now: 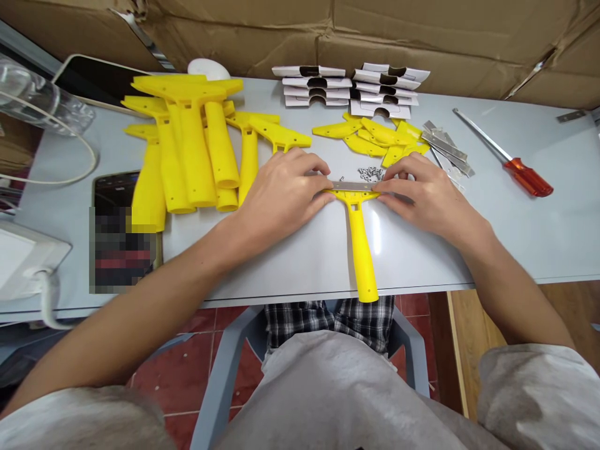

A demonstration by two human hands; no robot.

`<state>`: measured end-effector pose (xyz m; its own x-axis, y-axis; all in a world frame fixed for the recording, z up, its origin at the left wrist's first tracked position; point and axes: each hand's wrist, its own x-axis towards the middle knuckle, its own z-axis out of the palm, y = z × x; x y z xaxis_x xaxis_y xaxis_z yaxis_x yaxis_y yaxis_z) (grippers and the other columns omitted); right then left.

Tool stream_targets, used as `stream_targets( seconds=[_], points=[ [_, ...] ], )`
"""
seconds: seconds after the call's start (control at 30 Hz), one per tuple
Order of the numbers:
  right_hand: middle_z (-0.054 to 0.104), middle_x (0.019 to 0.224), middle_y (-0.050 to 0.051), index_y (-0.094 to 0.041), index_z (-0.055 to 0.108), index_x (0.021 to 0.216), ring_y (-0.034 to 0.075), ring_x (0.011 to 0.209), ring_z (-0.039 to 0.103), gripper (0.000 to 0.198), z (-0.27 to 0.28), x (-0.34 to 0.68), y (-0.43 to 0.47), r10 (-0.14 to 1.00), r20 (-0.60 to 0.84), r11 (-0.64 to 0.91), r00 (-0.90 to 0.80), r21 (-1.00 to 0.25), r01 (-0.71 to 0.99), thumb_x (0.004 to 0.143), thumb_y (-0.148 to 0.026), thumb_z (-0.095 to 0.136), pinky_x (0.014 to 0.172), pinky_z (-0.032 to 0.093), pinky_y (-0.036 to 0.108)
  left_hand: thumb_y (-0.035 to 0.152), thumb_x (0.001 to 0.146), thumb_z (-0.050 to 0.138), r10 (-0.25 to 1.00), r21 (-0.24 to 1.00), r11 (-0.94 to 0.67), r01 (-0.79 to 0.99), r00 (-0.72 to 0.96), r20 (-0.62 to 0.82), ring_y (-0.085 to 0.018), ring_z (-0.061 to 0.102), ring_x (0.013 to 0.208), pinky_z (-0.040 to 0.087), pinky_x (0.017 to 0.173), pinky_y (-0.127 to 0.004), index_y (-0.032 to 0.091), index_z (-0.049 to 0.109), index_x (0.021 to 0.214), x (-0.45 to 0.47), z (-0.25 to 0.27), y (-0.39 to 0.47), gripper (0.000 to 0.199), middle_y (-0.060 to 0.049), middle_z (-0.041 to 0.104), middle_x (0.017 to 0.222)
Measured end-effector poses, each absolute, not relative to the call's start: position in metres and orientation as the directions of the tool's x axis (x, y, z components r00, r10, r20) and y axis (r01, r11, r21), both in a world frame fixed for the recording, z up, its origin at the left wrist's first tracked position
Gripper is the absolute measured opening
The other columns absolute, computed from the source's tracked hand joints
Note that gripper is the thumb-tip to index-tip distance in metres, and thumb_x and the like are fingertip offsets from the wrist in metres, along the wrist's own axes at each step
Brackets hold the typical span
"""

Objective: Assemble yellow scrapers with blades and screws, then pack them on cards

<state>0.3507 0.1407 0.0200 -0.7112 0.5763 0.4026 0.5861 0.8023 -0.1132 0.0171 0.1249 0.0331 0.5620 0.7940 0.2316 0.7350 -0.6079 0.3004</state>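
A yellow scraper handle (360, 250) lies on the table with its round end at the front edge. Across its wide head rests a flat metal blade (354, 186). My left hand (290, 187) pinches the left end of blade and head between thumb and fingers. At the right end, my right hand (417, 190) does the same. Just behind the blade is a small heap of screws (370, 174), with one loose screw (342, 179) beside it. Yellow cover pieces (370, 137) and spare metal blades (447, 147) lie beyond my right hand.
Several yellow scraper handles (192, 156) are piled at the left, partly over a phone (117, 187). A red-handled screwdriver (527, 175) lies at the right. Folded white card sleeves (316, 90) stand at the back before cardboard boxes (375, 31). A white power strip (32, 259) sits far left.
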Motion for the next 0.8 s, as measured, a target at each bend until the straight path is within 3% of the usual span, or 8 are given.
stream_targets(
  seconds=[0.23,0.47,0.8],
  points=[
    [0.074,0.125,0.011,-0.027,0.093,0.134,0.020,0.112,0.065,0.035,0.019,0.349,0.140,0.578,0.384,0.800,-0.720,-0.095,0.592,0.123,-0.040,0.062,0.098,0.055,0.039,0.035,0.121,0.061,0.795,0.201,-0.606,0.769,0.578,0.183,-0.043,0.078,0.134,0.063,0.110,-0.061,0.023,0.095,0.122,0.020,0.035,0.123,0.035,-0.016,0.087,0.141],
    [0.075,0.124,0.011,-0.028,0.093,0.129,0.020,0.111,0.064,0.034,0.017,0.345,0.138,0.596,0.382,0.795,-0.706,-0.160,0.585,0.121,-0.037,0.062,0.098,0.053,0.040,0.034,0.120,0.064,0.786,0.248,-0.618,0.746,0.578,0.220,-0.039,0.079,0.135,0.061,0.113,-0.058,0.029,0.094,0.121,0.017,0.031,0.123,0.030,-0.012,0.088,0.136],
    [0.075,0.126,0.013,-0.024,0.093,0.125,0.021,0.115,0.064,0.032,0.012,0.343,0.138,0.629,0.369,0.775,-0.684,-0.232,0.588,0.119,-0.035,0.063,0.103,0.053,0.042,0.033,0.119,0.062,0.792,0.201,-0.606,0.770,0.561,0.240,-0.042,0.077,0.135,0.062,0.110,-0.062,0.022,0.093,0.127,0.018,0.043,0.118,0.034,-0.017,0.087,0.144]
  ],
)
